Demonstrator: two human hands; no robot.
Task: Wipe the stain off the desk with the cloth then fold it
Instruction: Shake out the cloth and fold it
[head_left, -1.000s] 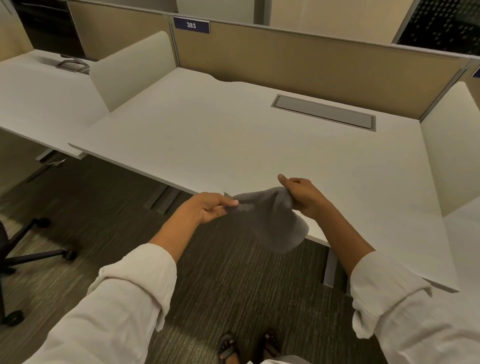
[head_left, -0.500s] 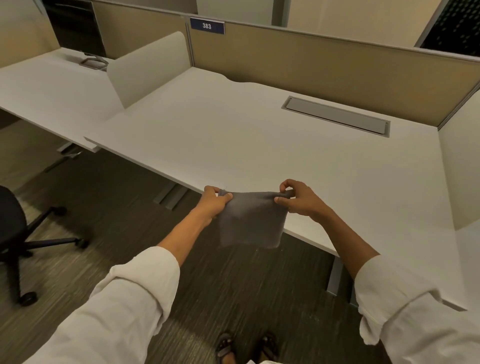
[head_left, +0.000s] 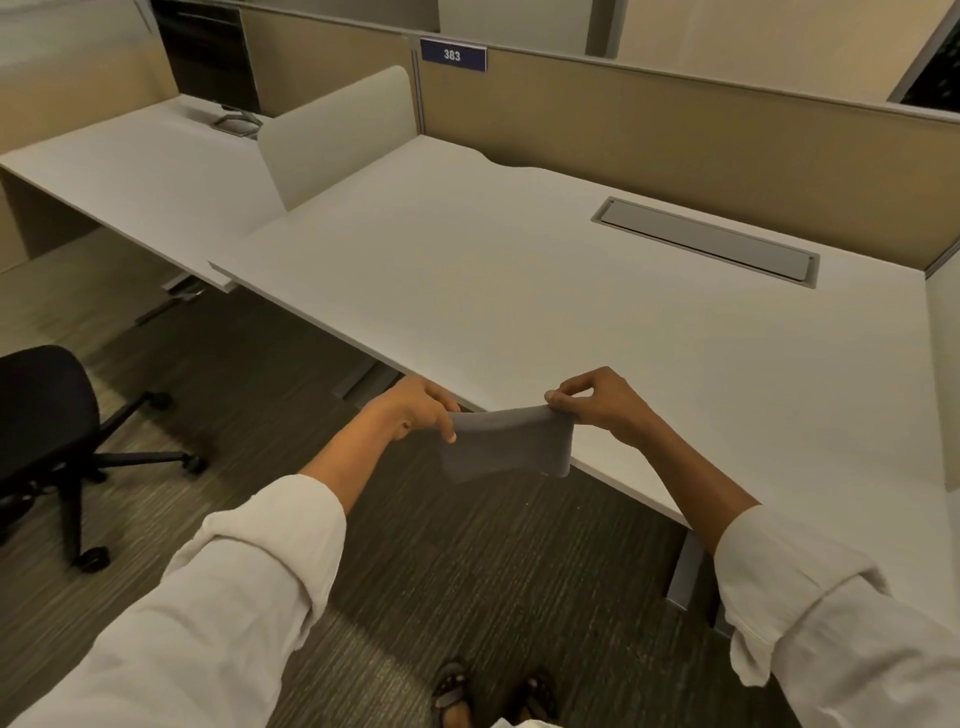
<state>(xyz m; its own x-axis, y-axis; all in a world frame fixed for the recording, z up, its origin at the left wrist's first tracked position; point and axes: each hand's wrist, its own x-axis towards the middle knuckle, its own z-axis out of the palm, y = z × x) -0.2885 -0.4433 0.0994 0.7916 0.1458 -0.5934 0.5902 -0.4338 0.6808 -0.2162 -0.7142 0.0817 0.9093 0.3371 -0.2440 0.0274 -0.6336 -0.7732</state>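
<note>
A small grey cloth (head_left: 506, 441) hangs in the air at the front edge of the white desk (head_left: 519, 270), stretched flat between both hands. My left hand (head_left: 415, 410) pinches its upper left corner. My right hand (head_left: 597, 402) pinches its upper right corner over the desk's edge. The cloth's lower half dangles in front of the desk, above the carpet. I see no stain on the desk top.
A grey cable flap (head_left: 706, 241) is set into the desk at the back right. Tan partitions (head_left: 675, 130) wall the back, a rounded divider (head_left: 337, 135) the left. A black office chair (head_left: 47, 431) stands on the carpet at left; a monitor (head_left: 208, 57) sits on the neighbouring desk.
The cloth went from a loose, drooping bunch to a flat sheet pulled taut between both hands. My hands moved slightly apart; the view shifted left.
</note>
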